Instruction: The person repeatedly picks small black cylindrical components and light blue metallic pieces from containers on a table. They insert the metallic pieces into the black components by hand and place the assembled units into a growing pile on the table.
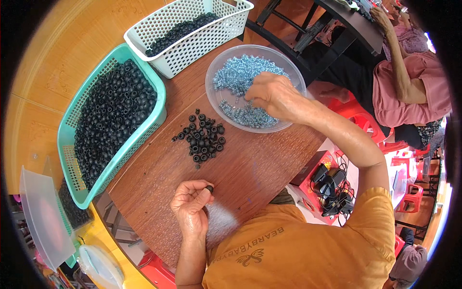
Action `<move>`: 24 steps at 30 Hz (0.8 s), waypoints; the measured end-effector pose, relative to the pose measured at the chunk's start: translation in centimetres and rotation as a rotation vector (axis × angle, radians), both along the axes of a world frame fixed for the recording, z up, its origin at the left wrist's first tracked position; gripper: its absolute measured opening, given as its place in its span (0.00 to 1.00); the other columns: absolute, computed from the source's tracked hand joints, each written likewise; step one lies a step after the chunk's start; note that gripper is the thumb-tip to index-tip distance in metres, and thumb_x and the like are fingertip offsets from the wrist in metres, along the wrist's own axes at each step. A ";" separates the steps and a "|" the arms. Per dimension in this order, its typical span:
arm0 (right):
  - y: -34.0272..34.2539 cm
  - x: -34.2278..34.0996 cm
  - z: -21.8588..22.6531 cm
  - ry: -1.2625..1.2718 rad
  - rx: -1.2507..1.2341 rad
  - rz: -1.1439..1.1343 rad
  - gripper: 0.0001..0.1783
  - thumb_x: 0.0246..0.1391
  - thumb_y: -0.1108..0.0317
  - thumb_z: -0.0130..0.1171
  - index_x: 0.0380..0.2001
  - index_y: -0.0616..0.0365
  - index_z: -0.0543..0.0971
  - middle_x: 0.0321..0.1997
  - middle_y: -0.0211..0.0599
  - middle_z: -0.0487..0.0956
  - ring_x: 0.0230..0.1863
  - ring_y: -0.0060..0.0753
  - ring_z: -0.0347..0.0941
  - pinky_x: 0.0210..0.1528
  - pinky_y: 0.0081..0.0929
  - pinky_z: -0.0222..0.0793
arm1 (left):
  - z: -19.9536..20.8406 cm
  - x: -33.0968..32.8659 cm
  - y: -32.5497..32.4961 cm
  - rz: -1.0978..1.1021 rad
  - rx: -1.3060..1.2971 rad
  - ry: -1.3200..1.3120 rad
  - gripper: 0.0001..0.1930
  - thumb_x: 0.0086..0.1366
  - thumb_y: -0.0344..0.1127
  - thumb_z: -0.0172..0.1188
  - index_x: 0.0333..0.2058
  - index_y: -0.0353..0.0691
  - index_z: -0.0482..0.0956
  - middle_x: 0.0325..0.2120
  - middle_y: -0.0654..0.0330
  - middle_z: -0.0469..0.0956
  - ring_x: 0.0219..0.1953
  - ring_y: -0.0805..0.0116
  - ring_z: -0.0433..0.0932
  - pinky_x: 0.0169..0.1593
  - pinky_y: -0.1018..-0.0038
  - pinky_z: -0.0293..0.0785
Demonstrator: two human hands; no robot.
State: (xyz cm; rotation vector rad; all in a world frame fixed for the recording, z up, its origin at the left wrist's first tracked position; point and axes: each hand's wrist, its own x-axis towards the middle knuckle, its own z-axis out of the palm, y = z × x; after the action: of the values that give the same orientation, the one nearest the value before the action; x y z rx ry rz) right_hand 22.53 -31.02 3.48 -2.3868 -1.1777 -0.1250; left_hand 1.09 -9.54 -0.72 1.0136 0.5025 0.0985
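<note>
The left hand (191,206) pinches a black cap (209,189), best held steady; the right hand (278,96) bends its fingers over blue pieces (236,72), any pinch unclear.

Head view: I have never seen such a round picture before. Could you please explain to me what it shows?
There is no machine, only a person's two bare hands. A wide camera on the person's head looks down, so straight edges bend. On the brown table lies a pile of small black pieces, near a round tub of shiny blue pieces. A green basket and a white basket hold more black ones. The left hand pinches one black piece; the right hand is at the tub, its grip unclear.
</note>
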 end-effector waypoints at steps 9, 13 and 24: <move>2.7 2.0 -1.8 -0.293 -0.211 0.201 0.06 0.33 0.76 0.57 0.21 0.58 0.77 0.26 0.37 0.68 0.36 0.41 0.66 0.37 0.36 0.62 | -0.1 0.0 0.1 0.005 -0.013 -0.017 0.09 0.50 0.20 0.63 0.31 0.30 0.74 0.29 0.52 0.77 0.25 0.72 0.75 0.27 0.80 0.74; 3.0 2.4 -2.4 -0.302 -0.252 0.204 0.03 0.36 0.75 0.57 0.21 0.57 0.76 0.27 0.37 0.69 0.37 0.41 0.66 0.39 0.36 0.62 | -0.4 -0.1 0.1 -0.006 -0.020 -0.021 0.09 0.50 0.20 0.63 0.31 0.30 0.74 0.29 0.53 0.78 0.25 0.72 0.75 0.28 0.80 0.75; 2.8 -3.8 2.4 0.265 0.123 0.110 0.05 0.39 0.74 0.59 0.22 0.64 0.76 0.26 0.43 0.76 0.31 0.41 0.73 0.33 0.34 0.67 | 0.0 -0.2 0.3 -0.004 -0.104 -0.001 0.07 0.52 0.21 0.60 0.31 0.32 0.74 0.30 0.51 0.77 0.27 0.66 0.76 0.30 0.76 0.73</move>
State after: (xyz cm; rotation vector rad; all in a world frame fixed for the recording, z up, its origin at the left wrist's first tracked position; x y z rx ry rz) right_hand 18.74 -28.20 5.86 -2.1480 -1.1368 0.1465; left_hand 0.90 -9.29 -0.76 0.9126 0.4997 0.0680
